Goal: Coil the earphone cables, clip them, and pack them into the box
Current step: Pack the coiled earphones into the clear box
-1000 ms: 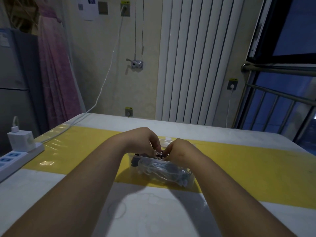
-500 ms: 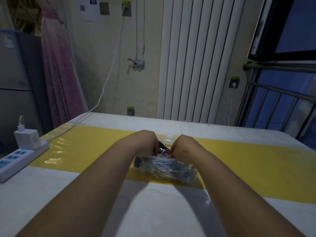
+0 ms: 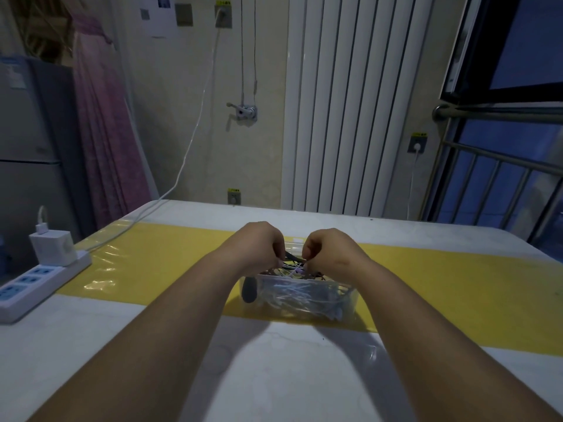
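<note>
While both hands [image 3: 263, 243] [image 3: 330, 248] hover over the box [image 3: 300, 295], fingers pinch tangled cables [image 3: 292, 266] — curled tight.

Dim rm, bluish dusk thru window [image 3: 524, 41] at right. Light comes from behind/above me: my forearms throw soft shadows fwd on the bench [image 3: 91, 345]. Glare on yellow film [image 3: 128, 260] (left side). Wide-angle bends edges; box [image 3: 307, 296] contents murky, slightly soft.
</note>
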Demonstrator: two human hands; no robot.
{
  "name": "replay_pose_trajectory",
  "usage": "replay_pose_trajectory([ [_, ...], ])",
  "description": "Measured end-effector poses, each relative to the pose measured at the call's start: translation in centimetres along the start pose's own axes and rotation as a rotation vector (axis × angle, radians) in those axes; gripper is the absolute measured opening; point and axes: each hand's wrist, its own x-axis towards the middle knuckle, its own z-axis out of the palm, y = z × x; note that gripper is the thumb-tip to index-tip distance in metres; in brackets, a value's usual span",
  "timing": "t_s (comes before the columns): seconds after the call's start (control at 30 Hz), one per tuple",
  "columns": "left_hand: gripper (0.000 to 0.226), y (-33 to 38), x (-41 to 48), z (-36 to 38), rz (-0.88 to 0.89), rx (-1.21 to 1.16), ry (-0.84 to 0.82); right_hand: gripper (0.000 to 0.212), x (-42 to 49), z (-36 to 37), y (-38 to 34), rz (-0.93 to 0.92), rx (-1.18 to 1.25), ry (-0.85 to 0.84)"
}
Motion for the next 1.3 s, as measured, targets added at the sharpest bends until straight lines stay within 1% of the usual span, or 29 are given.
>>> replay_pose_trajectory([
  [0.1, 0.011, 0.2, 0.0, -0.2, -0.001, -0.037, 0.073, 0.021, -0.2, 0.1, 0.1, -0.007, -0.014, 0.076],
  [0.17, 0.011, 0.1, 0.3, 0.1, -0.028, -0.065, 0.156, 0.020, -0.3, 0.1, 0.3, 0.008, -0.041, 0.144],
  [0.23, 0.018, -0.1, 0.6, 0.5, -0.094, -0.108, 0.253, 0.018, -0.2, 0.1, 0.6, 0.040, -0.090, 0.254],
  [0.3, 0.028, -0.4, 0.8, 1.2, -0.159, -0.111, 0.293, 0.025, 0.0, 0.1, 0.9, 0.101, -0.186, 0.347],
  [0.33, 0.032, -0.6, 1.0, 1.5, -0.184, -0.096, 0.277, 0.031, 0.1, 0.2, 1.0, 0.150, -0.241, 0.355],
  [0.4, 0.038, -0.7, 1.1, 2.2, -0.241, -0.072, 0.201, 0.037, 0.4, 0.4, 1.1, 0.257, -0.294, 0.300],
  [0.47, 0.040, -0.8, 1.3, 2.5, -0.282, -0.058, 0.132, 0.033, 0.6, 0.4, 1.1, 0.343, -0.236, 0.226],
  [0.5, 0.039, -0.7, 1.4, 2.5, -0.293, -0.059, 0.116, 0.025, 0.7, 0.3, 1.1, 0.366, -0.194, 0.199],
  [0.53, 0.037, -0.7, 1.5, 2.5, -0.305, -0.068, 0.110, 0.017, 0.8, 0.2, 1.1, 0.374, -0.163, 0.180],
  [0.57, 0.036, -0.7, 1.5, 2.4, -0.318, -0.083, 0.108, 0.013, 0.8, 0.1, 1.1, 0.374, -0.142, 0.161],
  [0.67, 0.037, -0.8, 1.5, 2.3, -0.358, -0.160, 0.115, 0.015, 0.9, 0.1, 1.3, 0.357, -0.126, 0.144],
  [0.8, 0.042, -1.2, 1.5, 2.3, -0.394, -0.330, 0.108, 0.028, 0.8, 0.5, 1.5, 0.353, -0.130, 0.194],
  [0.9, 0.056, -1.3, 1.4, 2.3, -0.408, -0.449, 0.122, 0.030, 0.7, 0.5, 1.7, 0.359, -0.105, 0.233],
  [1.0, 0.075, -1.2, 1.4, 2.3, -0.397, -0.505, 0.153, 0.019, 0.4, 0.7, 1.5, 0.312, -0.119, 0.281],
  [1.07, 0.086, -1.3, 1.4, 2.3, -0.397, -0.525, 0.166, 0.058, 0.3, 1.1, 1.6, 0.281, -0.130, 0.332],
  [1.1, 0.088, -1.3, 1.4, 2.4, -0.404, -0.530, 0.170, 0.071, 0.4, 1.2, 1.7, 0.280, -0.133, 0.343],
  [1.13, 0.088, -1.4, 1.5, 2.4, -0.410, -0.537, 0.172, 0.077, 0.3, 1.4, 1.8, 0.273, -0.127, 0.353],
  [1.2, 0.084, -1.7, 1.4, 2.5, -0.418, -0.563, 0.170, 0.081, 0.4, 1.3, 1.9, 0.288, -0.078, 0.370],
  [1.3, 0.078, -2.1, 1.3, 2.6, -0.403, -0.637, 0.202, 0.075, 0.1, 1.1, 2.0, 0.280, 0.022, 0.418],
])
